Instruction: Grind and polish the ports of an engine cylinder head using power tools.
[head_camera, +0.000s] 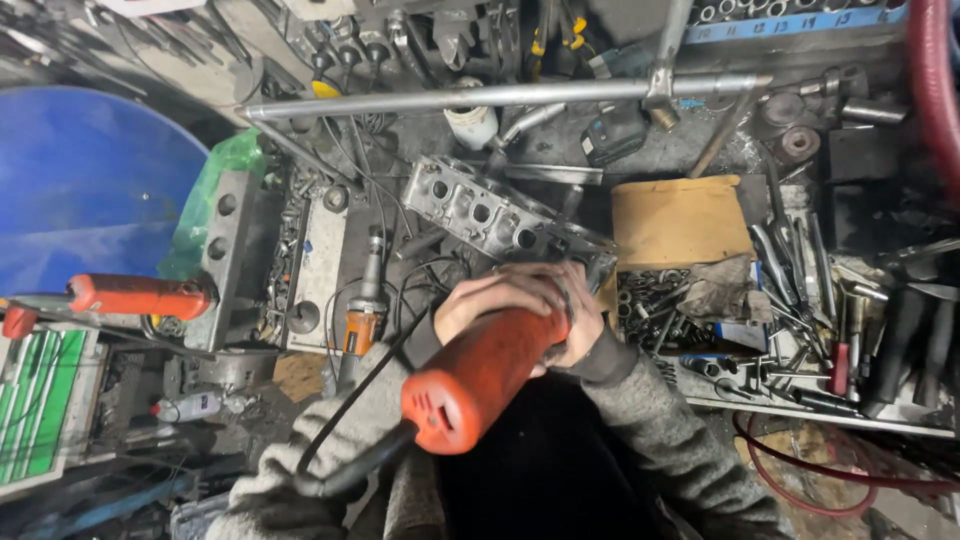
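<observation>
The tool in hand was an orange power tool (480, 375) with a long, rounded plastic body, vent slots at its near end and a black cable (345, 425) leaving that end and looping toward the lower left. It lay at a slant in the centre of the scene, its near end low and left, its far end pointing up and right toward a grey metal cylinder head (500, 215) that rested on the cluttered bench. The working tip was hidden behind the hands, so contact with the casting could not be confirmed. The left hand (490, 298) gripped the front of the body from above, its fingers curled and pressed together around the housing. The right hand (580, 320) wrapped the same section from the right side, its fingers likewise closed on the tool; both wrists wore grey knitted sleeves. The cylinder head showed a row of round bores along its upper face and lay angled from upper left to lower right, just beyond the hands. A second, smaller orange grinder (365, 300) lay to the left of the hands. A tray of loose tools (790, 330) stood to the right, a piece of brown cardboard (680, 220) lay beyond it, and a blue drum (80, 180) occupied the far left
</observation>
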